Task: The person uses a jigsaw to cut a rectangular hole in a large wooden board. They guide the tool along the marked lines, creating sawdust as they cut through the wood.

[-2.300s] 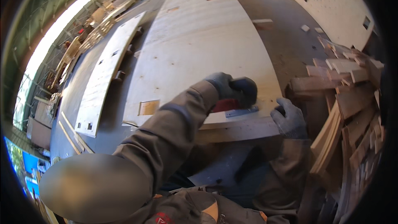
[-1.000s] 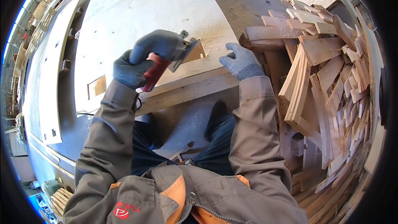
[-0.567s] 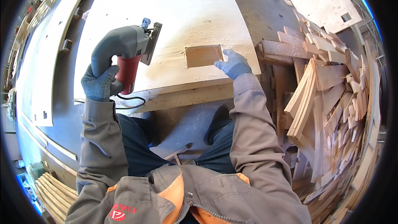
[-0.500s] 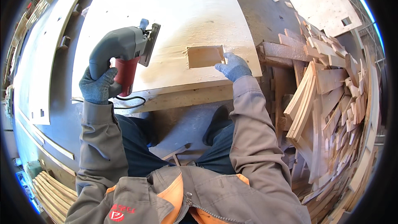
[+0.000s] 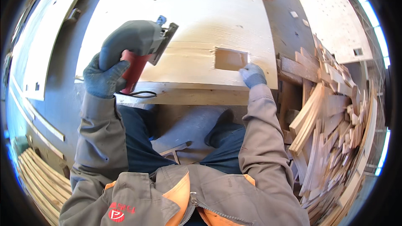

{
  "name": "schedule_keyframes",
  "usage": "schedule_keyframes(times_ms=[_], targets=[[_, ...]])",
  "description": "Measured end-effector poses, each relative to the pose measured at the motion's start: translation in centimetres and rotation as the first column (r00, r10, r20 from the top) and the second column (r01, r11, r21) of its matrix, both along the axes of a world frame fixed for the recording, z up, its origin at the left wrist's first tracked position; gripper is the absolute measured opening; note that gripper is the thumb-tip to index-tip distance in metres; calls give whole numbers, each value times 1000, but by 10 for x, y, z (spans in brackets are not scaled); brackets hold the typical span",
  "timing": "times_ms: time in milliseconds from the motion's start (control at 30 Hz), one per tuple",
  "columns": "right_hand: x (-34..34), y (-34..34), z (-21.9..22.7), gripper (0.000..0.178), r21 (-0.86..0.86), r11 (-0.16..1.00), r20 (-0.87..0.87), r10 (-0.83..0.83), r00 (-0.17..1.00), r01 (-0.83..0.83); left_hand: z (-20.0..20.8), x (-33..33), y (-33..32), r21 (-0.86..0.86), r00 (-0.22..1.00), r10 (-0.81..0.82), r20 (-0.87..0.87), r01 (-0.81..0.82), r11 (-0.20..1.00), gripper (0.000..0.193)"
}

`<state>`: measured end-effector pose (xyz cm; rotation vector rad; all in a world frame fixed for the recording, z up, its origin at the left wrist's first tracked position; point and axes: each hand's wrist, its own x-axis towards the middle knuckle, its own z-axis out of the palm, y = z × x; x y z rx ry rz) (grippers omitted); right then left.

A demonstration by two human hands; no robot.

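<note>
My left hand (image 5: 102,75) wears a blue-grey glove and grips a jigsaw (image 5: 130,44) with a grey body and a red handle. The jigsaw is tilted above the pale plywood sheet (image 5: 184,16), its metal base plate turned up to the right. A black cord hangs below the handle. Near the sheet's front edge is a rectangular cutout (image 5: 230,60) with rough edges. At the cutout's lower right corner my gloved right hand (image 5: 253,75) is closed, its fingers curled and slightly blurred. Whatever it may hold is hidden.
A heap of wood offcuts (image 5: 331,100) rises close to my right. Another plywood sheet (image 5: 328,14) lies at the far right, and a long one (image 5: 46,37) at the left. Wooden strips (image 5: 44,180) are stacked at the lower left. My legs are under the sheet's front edge.
My right hand has moved from the cutout's right edge to its lower right corner, and its fingers have curled in. The jigsaw stays raised in my left hand. The whole view has shifted slightly.
</note>
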<state>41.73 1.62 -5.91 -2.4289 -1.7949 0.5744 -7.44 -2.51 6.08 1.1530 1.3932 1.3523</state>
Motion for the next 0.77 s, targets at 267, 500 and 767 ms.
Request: schedule_keyframes(times_ms=[267, 500, 767], targets=[[0, -16, -7, 16, 51, 975, -524, -158, 837, 216, 34, -19, -9, 37, 988, 95, -122, -91, 995, 44], [17, -45, 12, 7, 69, 938, -571, -243, 784, 341, 52, -82, -69, 158, 922, 252, 293, -307, 939, 35], [32, -63, -7, 25, -24, 960, -504, -253, 826, 279, 56, -233, -232, 483, 915, 383, -130, -279, 830, 59]])
